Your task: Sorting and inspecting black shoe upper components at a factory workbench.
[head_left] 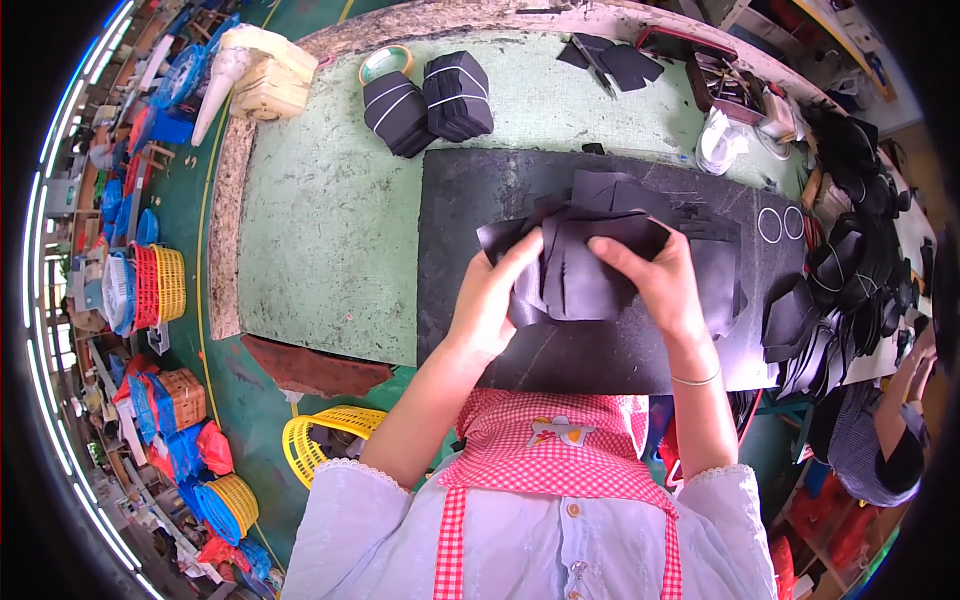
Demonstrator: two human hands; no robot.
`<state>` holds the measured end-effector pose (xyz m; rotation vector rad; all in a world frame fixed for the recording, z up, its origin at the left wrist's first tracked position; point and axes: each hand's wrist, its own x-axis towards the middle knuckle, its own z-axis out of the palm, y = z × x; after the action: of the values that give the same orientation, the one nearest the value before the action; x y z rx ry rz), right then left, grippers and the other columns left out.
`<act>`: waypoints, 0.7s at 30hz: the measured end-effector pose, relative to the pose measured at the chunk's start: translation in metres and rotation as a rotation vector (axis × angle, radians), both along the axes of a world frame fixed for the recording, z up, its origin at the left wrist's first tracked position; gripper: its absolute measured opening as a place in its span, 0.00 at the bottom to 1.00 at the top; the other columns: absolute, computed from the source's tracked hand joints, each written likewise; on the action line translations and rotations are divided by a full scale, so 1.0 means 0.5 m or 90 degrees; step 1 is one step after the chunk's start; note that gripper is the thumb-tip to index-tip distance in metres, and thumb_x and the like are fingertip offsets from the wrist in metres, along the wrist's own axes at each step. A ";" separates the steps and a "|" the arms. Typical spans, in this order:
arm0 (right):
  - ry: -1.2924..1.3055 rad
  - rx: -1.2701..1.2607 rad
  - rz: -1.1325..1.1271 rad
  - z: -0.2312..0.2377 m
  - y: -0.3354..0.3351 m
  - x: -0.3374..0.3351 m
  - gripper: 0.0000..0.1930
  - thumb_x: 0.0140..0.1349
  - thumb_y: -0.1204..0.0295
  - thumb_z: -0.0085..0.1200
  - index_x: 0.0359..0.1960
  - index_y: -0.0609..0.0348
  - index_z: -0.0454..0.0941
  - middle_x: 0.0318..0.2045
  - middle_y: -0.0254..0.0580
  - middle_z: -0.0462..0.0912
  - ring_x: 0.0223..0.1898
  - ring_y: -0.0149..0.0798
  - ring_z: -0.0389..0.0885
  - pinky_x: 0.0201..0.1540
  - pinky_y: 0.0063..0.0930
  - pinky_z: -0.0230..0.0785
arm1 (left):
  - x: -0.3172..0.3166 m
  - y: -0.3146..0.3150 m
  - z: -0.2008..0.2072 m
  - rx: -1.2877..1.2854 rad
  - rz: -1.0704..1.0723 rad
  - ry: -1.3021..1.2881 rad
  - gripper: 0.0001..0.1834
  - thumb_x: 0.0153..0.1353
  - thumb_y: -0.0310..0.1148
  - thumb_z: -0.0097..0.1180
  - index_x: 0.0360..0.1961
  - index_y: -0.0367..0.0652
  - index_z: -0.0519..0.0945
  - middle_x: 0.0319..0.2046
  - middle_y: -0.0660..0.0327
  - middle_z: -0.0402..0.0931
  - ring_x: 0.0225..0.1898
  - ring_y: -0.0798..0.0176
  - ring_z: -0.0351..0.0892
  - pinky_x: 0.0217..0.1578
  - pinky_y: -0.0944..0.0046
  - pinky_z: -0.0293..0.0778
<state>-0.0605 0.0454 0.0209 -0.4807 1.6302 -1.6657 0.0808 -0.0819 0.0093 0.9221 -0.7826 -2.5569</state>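
Between my two hands is a fanned stack of black leather-like pieces (pixel 590 275), lifted over a black mat (pixel 470 350). My left hand (pixel 490 295) is closed on the stack's left side, its thumb along the edge. On the right side my right hand (pixel 655 275) grips the same stack, thumb pressed on the top piece. Behind and right of the hands, more loose black pieces (pixel 715 270) lie overlapping on the mat. The fingers under the stack are hidden.
Two banded black bundles (pixel 458 95) and a tape roll (pixel 386 66) lie on the green table (pixel 320 210). White bands (pixel 769 225) rest at the mat's right. Black pieces pile up (pixel 850 260) further right, where another person's arm (pixel 905 390) shows. A yellow basket (pixel 300 450) stands below left.
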 end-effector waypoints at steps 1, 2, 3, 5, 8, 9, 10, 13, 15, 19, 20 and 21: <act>0.036 0.002 0.013 -0.006 0.007 -0.013 0.13 0.57 0.76 0.68 0.42 0.65 0.81 0.34 0.31 0.84 0.36 0.23 0.78 0.43 0.19 0.73 | 0.008 -0.009 -0.015 0.015 -0.006 0.006 0.16 0.66 0.34 0.58 0.51 0.37 0.78 0.47 0.58 0.80 0.46 0.67 0.81 0.48 0.63 0.77; 0.009 -0.025 0.031 -0.001 0.007 -0.017 0.14 0.58 0.74 0.66 0.44 0.66 0.80 0.37 0.34 0.85 0.38 0.24 0.79 0.45 0.21 0.73 | 0.017 -0.014 -0.019 -0.030 -0.014 -0.006 0.18 0.68 0.35 0.56 0.54 0.37 0.77 0.49 0.57 0.80 0.47 0.65 0.81 0.48 0.63 0.77; -0.027 -0.023 0.029 0.007 0.012 -0.017 0.15 0.59 0.73 0.66 0.45 0.67 0.79 0.38 0.34 0.84 0.39 0.25 0.79 0.46 0.22 0.73 | 0.011 -0.014 -0.009 -0.025 -0.010 0.016 0.19 0.69 0.36 0.54 0.55 0.36 0.76 0.50 0.57 0.79 0.48 0.65 0.81 0.49 0.63 0.76; -0.062 -0.020 0.025 0.020 0.018 -0.015 0.15 0.61 0.72 0.65 0.47 0.67 0.79 0.39 0.35 0.84 0.40 0.25 0.79 0.47 0.23 0.73 | 0.001 -0.017 0.010 0.016 -0.007 0.072 0.21 0.71 0.37 0.49 0.59 0.36 0.74 0.52 0.55 0.78 0.50 0.64 0.79 0.51 0.62 0.75; -0.116 -0.058 0.109 0.028 0.007 -0.001 0.17 0.61 0.72 0.64 0.49 0.67 0.77 0.40 0.35 0.83 0.41 0.26 0.79 0.48 0.23 0.72 | -0.009 -0.013 -0.005 0.036 -0.063 0.072 0.21 0.72 0.36 0.48 0.61 0.36 0.72 0.51 0.56 0.78 0.51 0.64 0.79 0.52 0.63 0.75; -0.076 -0.038 0.109 0.025 -0.001 0.009 0.16 0.61 0.72 0.64 0.48 0.67 0.77 0.40 0.34 0.83 0.41 0.25 0.79 0.48 0.23 0.72 | -0.001 0.002 -0.009 -0.286 -0.113 0.059 0.22 0.72 0.36 0.47 0.62 0.36 0.70 0.51 0.57 0.78 0.50 0.65 0.79 0.51 0.65 0.75; -0.036 -0.020 0.109 0.022 -0.007 0.016 0.16 0.61 0.72 0.65 0.47 0.67 0.77 0.39 0.34 0.83 0.42 0.25 0.78 0.48 0.23 0.72 | -0.014 -0.002 -0.014 -0.003 -0.085 0.094 0.22 0.73 0.37 0.45 0.62 0.36 0.70 0.54 0.59 0.76 0.53 0.66 0.76 0.53 0.64 0.73; 0.146 0.017 0.042 0.001 -0.003 -0.009 0.22 0.57 0.72 0.67 0.51 0.65 0.73 0.41 0.39 0.82 0.43 0.31 0.79 0.48 0.25 0.72 | -0.059 -0.026 0.022 -0.280 -0.057 0.078 0.23 0.72 0.41 0.48 0.62 0.40 0.70 0.58 0.60 0.71 0.57 0.66 0.72 0.58 0.61 0.68; 0.484 0.121 -0.018 -0.017 -0.002 -0.021 0.30 0.54 0.71 0.69 0.57 0.61 0.68 0.48 0.47 0.79 0.49 0.44 0.78 0.53 0.34 0.69 | -0.083 -0.097 0.028 -0.495 0.011 -0.011 0.26 0.67 0.42 0.57 0.63 0.43 0.69 0.58 0.60 0.71 0.53 0.66 0.73 0.56 0.62 0.68; 0.543 0.185 -0.082 -0.004 0.013 -0.015 0.28 0.53 0.72 0.67 0.56 0.60 0.71 0.52 0.47 0.77 0.57 0.48 0.73 0.61 0.39 0.61 | -0.151 -0.258 0.002 -1.172 0.145 -0.453 0.44 0.56 0.55 0.64 0.65 0.37 0.64 0.51 0.46 0.74 0.56 0.45 0.69 0.58 0.44 0.60; 0.550 0.175 -0.088 -0.008 0.020 -0.015 0.28 0.53 0.72 0.67 0.56 0.60 0.71 0.52 0.47 0.77 0.57 0.48 0.73 0.61 0.39 0.61 | -0.169 -0.275 0.004 -1.220 0.112 -0.589 0.48 0.54 0.59 0.64 0.66 0.37 0.61 0.51 0.45 0.74 0.56 0.42 0.68 0.59 0.40 0.57; 0.558 0.143 -0.052 -0.020 0.022 -0.017 0.25 0.53 0.72 0.67 0.53 0.60 0.72 0.53 0.48 0.77 0.57 0.48 0.73 0.61 0.39 0.61 | -0.180 -0.298 -0.025 -1.263 0.075 -0.671 0.51 0.52 0.61 0.63 0.67 0.39 0.59 0.50 0.45 0.76 0.57 0.41 0.68 0.62 0.35 0.53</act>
<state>-0.0689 0.0562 0.0109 -1.1451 2.4425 -1.3619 -0.0093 -0.2311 -0.0032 1.1032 -2.3934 -0.0661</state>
